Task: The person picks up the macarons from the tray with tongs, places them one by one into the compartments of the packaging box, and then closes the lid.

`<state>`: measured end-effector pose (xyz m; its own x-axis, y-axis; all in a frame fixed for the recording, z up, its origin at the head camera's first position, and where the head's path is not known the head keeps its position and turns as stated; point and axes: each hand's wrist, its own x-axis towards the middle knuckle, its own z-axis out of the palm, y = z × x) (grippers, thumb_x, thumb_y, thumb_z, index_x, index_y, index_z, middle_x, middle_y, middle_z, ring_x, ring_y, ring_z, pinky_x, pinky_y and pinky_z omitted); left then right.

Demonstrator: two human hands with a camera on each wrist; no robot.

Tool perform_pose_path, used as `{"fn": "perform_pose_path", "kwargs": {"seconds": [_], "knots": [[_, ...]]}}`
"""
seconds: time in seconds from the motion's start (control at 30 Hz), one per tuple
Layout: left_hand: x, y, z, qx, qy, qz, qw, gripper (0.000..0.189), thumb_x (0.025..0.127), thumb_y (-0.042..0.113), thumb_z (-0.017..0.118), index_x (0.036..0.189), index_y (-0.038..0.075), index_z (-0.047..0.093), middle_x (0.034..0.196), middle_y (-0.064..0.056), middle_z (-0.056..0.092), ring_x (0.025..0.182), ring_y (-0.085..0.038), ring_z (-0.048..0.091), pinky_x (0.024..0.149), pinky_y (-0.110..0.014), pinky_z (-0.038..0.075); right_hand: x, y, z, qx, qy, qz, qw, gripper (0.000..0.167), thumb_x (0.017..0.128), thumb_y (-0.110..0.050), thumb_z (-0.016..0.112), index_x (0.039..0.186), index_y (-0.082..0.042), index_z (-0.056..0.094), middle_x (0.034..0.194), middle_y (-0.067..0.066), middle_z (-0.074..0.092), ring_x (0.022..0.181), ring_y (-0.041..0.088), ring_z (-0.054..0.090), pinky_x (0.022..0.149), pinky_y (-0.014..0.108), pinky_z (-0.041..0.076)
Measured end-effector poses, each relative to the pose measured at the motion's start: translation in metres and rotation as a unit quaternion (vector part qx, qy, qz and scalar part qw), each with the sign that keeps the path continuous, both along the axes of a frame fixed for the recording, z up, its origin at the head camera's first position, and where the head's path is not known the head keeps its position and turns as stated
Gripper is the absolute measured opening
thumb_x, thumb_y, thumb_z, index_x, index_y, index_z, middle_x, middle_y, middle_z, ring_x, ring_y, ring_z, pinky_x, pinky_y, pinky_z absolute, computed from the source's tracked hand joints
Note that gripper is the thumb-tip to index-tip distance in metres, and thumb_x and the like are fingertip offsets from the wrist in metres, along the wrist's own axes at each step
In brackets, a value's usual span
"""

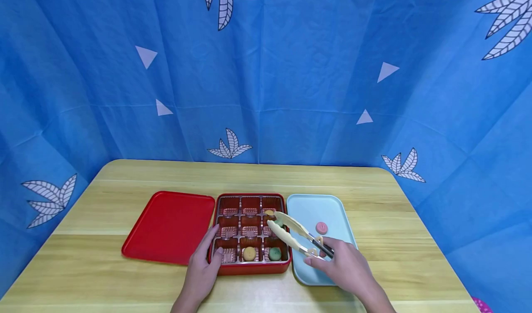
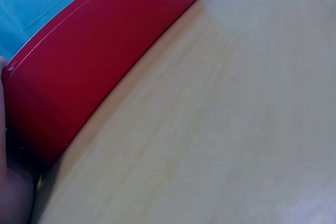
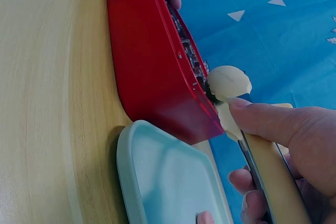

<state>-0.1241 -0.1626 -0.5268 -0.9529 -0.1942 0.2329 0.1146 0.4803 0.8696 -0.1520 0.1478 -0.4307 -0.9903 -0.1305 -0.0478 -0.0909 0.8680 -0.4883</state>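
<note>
My right hand grips a pair of tongs with cream tips and dark handle parts. The tips reach over the right column of a red divided box. Between them a green round pastry shows at the middle right compartment; whether the tips touch it I cannot tell. My left hand holds the box at its front left corner, the thumb over the front rim. Inside, a yellow pastry sits front middle, a green pastry front right, and a partly hidden yellow pastry back right.
A light blue tray stands against the box's right side, bearing one pink pastry. On the left lies a red lid, close to the box. Behind the wooden table hangs a blue curtain.
</note>
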Motion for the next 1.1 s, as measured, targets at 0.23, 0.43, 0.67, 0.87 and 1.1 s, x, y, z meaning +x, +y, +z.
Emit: {"fn": "perform_pose_path", "kwargs": {"seconds": [0.23, 0.43, 0.67, 0.87, 1.1], "knots": [[0.000, 0.001, 0.001, -0.002, 0.000, 0.002, 1.0000, 0.057, 0.090, 0.008, 0.057, 0.143, 0.021, 0.041, 0.147, -0.003, 0.040, 0.135, -0.022, 0.036, 0.109, -0.045, 0.032, -0.001, 0.000, 0.000, 0.000, 0.000, -0.001, 1.0000, 0.036, 0.066, -0.051, 0.079, 0.073, -0.023, 0.056, 0.060, -0.007, 0.045, 0.054, 0.010, 0.038, 0.045, 0.023, 0.026], [0.000, 0.001, 0.001, -0.002, 0.000, 0.003, 1.0000, 0.057, 0.090, 0.008, 0.057, 0.143, 0.021, 0.041, 0.148, -0.003, 0.040, 0.135, -0.022, 0.036, 0.109, -0.045, 0.032, -0.001, -0.001, 0.001, 0.001, 0.000, -0.001, 1.0000, 0.036, 0.066, -0.051, 0.079, 0.074, -0.023, 0.058, 0.061, -0.007, 0.046, 0.054, 0.010, 0.038, 0.046, 0.023, 0.027], [0.000, 0.001, 0.001, -0.002, 0.001, 0.004, 1.0000, 0.057, 0.090, 0.008, 0.057, 0.143, 0.021, 0.041, 0.148, -0.004, 0.039, 0.135, -0.025, 0.036, 0.109, -0.046, 0.031, -0.003, -0.008, 0.002, -0.010, -0.006, 0.004, 0.9999, 0.035, 0.066, -0.049, 0.080, 0.071, -0.023, 0.057, 0.060, -0.007, 0.046, 0.053, 0.010, 0.038, 0.046, 0.023, 0.027], [0.000, 0.000, 0.000, 0.003, -0.003, 0.001, 1.0000, 0.057, 0.090, 0.009, 0.057, 0.143, 0.020, 0.041, 0.148, -0.004, 0.039, 0.136, -0.025, 0.035, 0.109, -0.048, 0.032, -0.005, -0.015, 0.002, -0.013, -0.002, 0.016, 0.9998, 0.031, 0.067, -0.046, 0.080, 0.071, -0.026, 0.057, 0.059, -0.008, 0.045, 0.054, 0.009, 0.039, 0.046, 0.024, 0.028], [0.001, -0.001, 0.001, 0.005, 0.000, -0.001, 1.0000, 0.058, 0.089, 0.009, 0.057, 0.143, 0.021, 0.041, 0.148, -0.005, 0.039, 0.136, -0.026, 0.035, 0.109, -0.050, 0.031, -0.007, -0.024, 0.004, -0.023, 0.001, 0.030, 0.9993, 0.029, 0.067, -0.047, 0.079, 0.079, -0.027, 0.063, 0.060, -0.008, 0.046, 0.055, 0.010, 0.040, 0.047, 0.025, 0.029]]}}
